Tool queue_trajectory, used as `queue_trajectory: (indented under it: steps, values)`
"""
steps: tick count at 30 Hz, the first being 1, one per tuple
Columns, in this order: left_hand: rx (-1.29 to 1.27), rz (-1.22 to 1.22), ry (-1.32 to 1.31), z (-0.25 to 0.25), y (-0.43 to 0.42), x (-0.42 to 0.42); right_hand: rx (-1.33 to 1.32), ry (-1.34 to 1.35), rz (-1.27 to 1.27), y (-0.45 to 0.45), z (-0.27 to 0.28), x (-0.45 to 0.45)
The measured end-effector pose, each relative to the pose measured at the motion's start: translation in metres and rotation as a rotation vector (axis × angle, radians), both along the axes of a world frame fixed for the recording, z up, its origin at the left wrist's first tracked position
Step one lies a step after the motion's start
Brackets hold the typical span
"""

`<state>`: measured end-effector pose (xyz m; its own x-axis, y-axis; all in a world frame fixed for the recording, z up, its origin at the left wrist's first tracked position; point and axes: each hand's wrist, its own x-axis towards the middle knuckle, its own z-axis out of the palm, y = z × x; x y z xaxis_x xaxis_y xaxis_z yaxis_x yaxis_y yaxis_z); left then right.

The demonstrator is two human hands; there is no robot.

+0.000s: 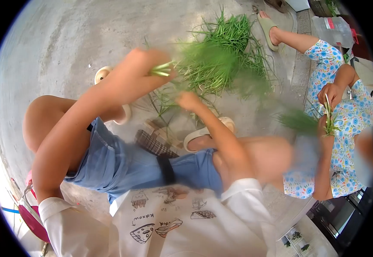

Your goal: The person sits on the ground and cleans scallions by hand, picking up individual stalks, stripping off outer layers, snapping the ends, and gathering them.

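My left hand, blurred by motion, is closed around a small bunch of chives. Their pale stalk ends show at the fingers, and the green leaves smear off to the right over the pile. Below and to the right of it, my right hand has its fingers curled together; whatever is in them, if anything, is too blurred to make out. A large pile of loose chives lies on the concrete floor just beyond both hands. A few stray leaves are scattered near my right hand.
A checked cloth item lies between my feet, by my pale shoe. At the right sits another person in a flowered outfit, holding chives in both hands. A clear plastic container stands at upper right.
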<state>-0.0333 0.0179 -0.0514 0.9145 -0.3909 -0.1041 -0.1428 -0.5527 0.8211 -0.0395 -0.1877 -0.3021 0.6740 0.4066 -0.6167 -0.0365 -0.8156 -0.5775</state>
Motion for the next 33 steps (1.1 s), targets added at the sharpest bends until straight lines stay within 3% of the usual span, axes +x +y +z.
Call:
queue_trajectory:
  steps: [1, 4, 6, 8, 10, 13, 17, 19, 22, 29, 33]
  values:
    - [0.011, -0.003, -0.022, -0.002, 0.001, 0.002, -0.187, -0.128, 0.283, -0.004, 0.000, -0.002]
    - [0.007, 0.053, 0.045, -0.004, 0.000, 0.016, -0.399, -0.255, 0.509, -0.018, -0.009, 0.025]
    - [-0.007, 0.102, 0.143, -0.007, 0.000, 0.023, 0.020, 0.044, -0.337, -0.042, -0.004, 0.061]
    - [-0.043, 0.077, 0.087, -0.014, 0.001, 0.028, -0.072, -0.213, -0.561, -0.082, -0.010, 0.081]
    - [-0.025, 0.039, 0.083, -0.012, -0.003, 0.030, 0.041, 0.043, -0.928, -0.130, -0.047, 0.076]
    - [-0.009, 0.009, 0.103, -0.012, -0.003, 0.035, 0.099, 0.047, -1.107, -0.147, -0.068, 0.048]
    - [-0.016, 0.000, 0.081, -0.019, -0.004, 0.035, 0.206, 0.038, -1.118, -0.119, -0.076, 0.033]
    - [-0.036, 0.010, 0.109, -0.026, -0.004, 0.033, -0.053, -0.377, -0.989, -0.109, -0.084, 0.031]
    - [0.045, -0.043, 0.084, -0.036, -0.005, 0.032, -0.269, -0.466, -0.997, -0.091, -0.061, 0.038]
    - [0.070, -0.068, 0.040, -0.037, 0.000, 0.029, -0.448, -0.516, -0.813, -0.080, -0.067, 0.049]
    - [0.028, -0.043, -0.048, -0.042, 0.003, 0.026, -0.549, -0.368, -0.837, -0.088, -0.061, 0.054]
